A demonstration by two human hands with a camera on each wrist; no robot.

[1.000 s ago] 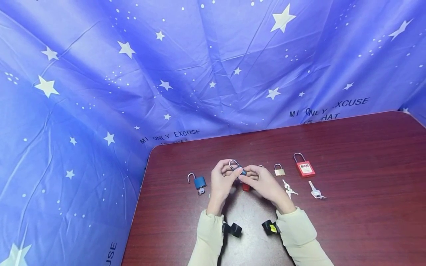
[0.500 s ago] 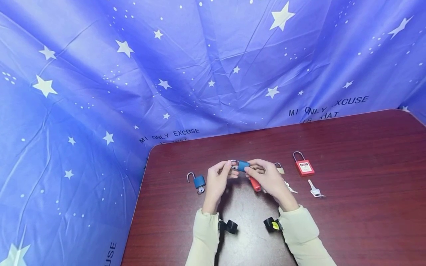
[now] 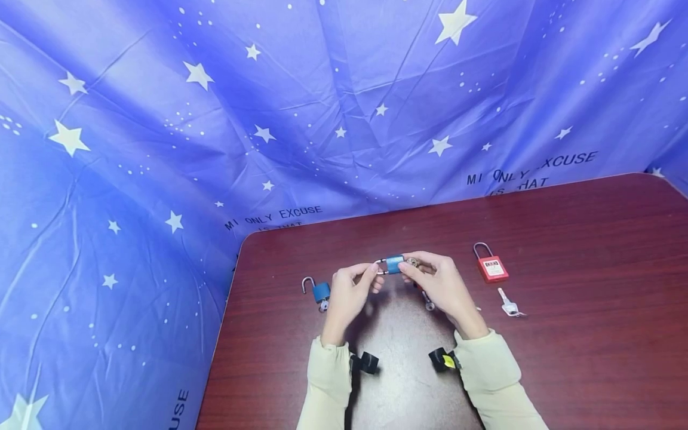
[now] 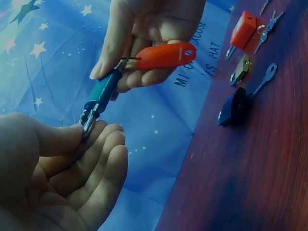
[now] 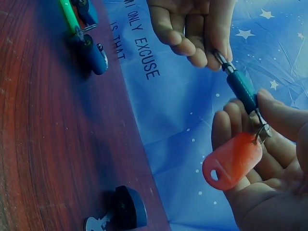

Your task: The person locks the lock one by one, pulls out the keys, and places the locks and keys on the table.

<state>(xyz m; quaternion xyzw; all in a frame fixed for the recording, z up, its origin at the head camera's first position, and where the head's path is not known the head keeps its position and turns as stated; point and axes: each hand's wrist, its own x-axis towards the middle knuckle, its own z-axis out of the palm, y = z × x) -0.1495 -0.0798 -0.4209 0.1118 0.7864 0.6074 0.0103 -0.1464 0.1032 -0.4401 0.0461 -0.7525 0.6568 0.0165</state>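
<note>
A blue padlock (image 3: 395, 264) is held up above the table between both hands, lying sideways in the head view. My left hand (image 3: 348, 295) pinches its metal shackle (image 4: 88, 126) between thumb and fingers. On the body, my right hand (image 3: 443, 289) has its thumb on one side and fingers behind. From the key end of the padlock a ring carries a red plastic tag (image 5: 233, 161), which hangs beside the right palm; the right hand hides it in the head view.
Left of the hands lies another blue padlock (image 3: 321, 291) with its shackle swung out. At right are a red padlock (image 3: 493, 270) and a key (image 3: 507, 303). The left wrist view also has a small brass padlock (image 4: 242, 70) and a dark padlock (image 4: 233, 108) on the table.
The padlock has turned from shackle up to shackle pointing left. My hands have drawn apart, the left one moving onto the shackle. The red tag has passed from the head view behind the right hand.
</note>
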